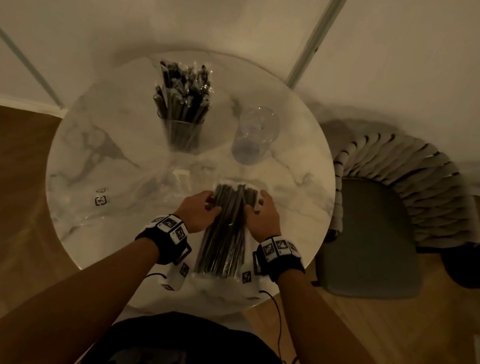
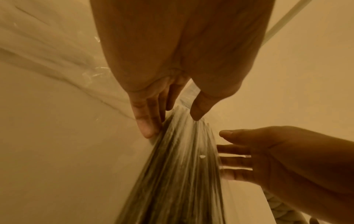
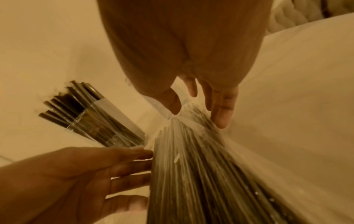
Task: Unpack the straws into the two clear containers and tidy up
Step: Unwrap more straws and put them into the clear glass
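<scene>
I see the pack of straws (image 1: 226, 229) lying flat at the near edge of the table (image 1: 105, 163), its dark straws sheathed in clear plastic and pointing away from me. My left hand (image 1: 197, 210) presses its straight fingers (image 3: 132, 165) against the pack's left side, thumb resting on top; my right hand (image 1: 261, 215) does the same on the right side, fingers (image 2: 235, 160) spread and straight. Neither hand is curled around it. Toward the far edge, the left clear container (image 1: 182, 136) stands upright, full of straws. Just beside it on the right stands the second clear container (image 1: 252, 137). Crumpled clear wrapping (image 1: 127, 187) lies on the left part of the table. A chair (image 1: 380, 226) sits off the right edge.
</scene>
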